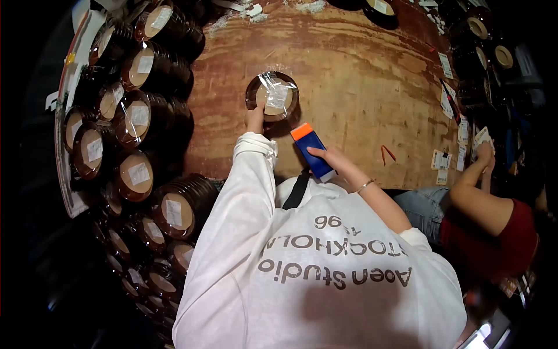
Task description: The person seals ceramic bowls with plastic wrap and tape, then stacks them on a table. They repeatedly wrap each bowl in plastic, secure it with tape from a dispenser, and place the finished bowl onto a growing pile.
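Left hand (pixel 254 120) on wrapped brown roll (pixel 273 96), right hand (pixel 336 160) around blue device (pixel 312 151)

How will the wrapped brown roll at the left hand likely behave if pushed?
The wrapped roll lies flat on the table, so it would probably slide, not roll. Its clear film looks loose and glossy, likely slippery.

A packing or small-production workshop: a worn wooden bench (pixel 360 87), rows of labelled tape rolls (pixel 139 116) stacked along its left edge, and loose paper labels (pixel 444 104) scattered at its right.
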A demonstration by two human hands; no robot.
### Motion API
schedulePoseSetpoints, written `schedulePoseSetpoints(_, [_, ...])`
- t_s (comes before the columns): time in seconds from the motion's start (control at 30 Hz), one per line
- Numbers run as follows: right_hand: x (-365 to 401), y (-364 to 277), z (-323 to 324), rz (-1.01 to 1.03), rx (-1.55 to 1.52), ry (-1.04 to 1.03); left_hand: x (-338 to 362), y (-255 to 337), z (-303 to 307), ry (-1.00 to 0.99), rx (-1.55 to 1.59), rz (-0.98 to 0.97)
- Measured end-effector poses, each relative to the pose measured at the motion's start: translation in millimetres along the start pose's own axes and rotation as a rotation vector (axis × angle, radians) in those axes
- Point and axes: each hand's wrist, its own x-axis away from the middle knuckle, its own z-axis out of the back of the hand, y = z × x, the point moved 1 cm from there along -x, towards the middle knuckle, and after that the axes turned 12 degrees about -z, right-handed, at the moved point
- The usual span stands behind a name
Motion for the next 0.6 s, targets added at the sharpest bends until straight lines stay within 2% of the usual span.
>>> schedulePoseSetpoints(0.07, [-17,-4,-1,0.020,0.036,-0.003,-9,-10,-1,0.020,0.060,-0.153])
schedulePoseSetpoints(0.2, [-34,-21,-12,0.004,-0.001,0.014,-9,-9,1,-0.010,0.101,-0.093])
schedulePoseSetpoints(0.27, [-48,-26,-18,0.034,0.022,0.008,-16,-16,2,-0.009,0.031,-0.183])
schedulePoseSetpoints(0.37, [-75,-31,-20,0.063,0.049,0.021,5,2,0,-0.039,0.019,-0.069])
schedulePoseSetpoints(0.47, [-76,-38,-15,0.040,0.105,0.030,6,6,3,-0.083,-0.058,-0.036])
schedulePoseSetpoints(0.53, [-57,-35,0,-0.166,-0.077,-0.132,6,11,8,-0.147,-0.054,-0.022])
schedulePoseSetpoints(0.6, [-37,-23,27,-0.199,-0.130,-0.161,8,9,16,-0.287,0.010,-0.001])
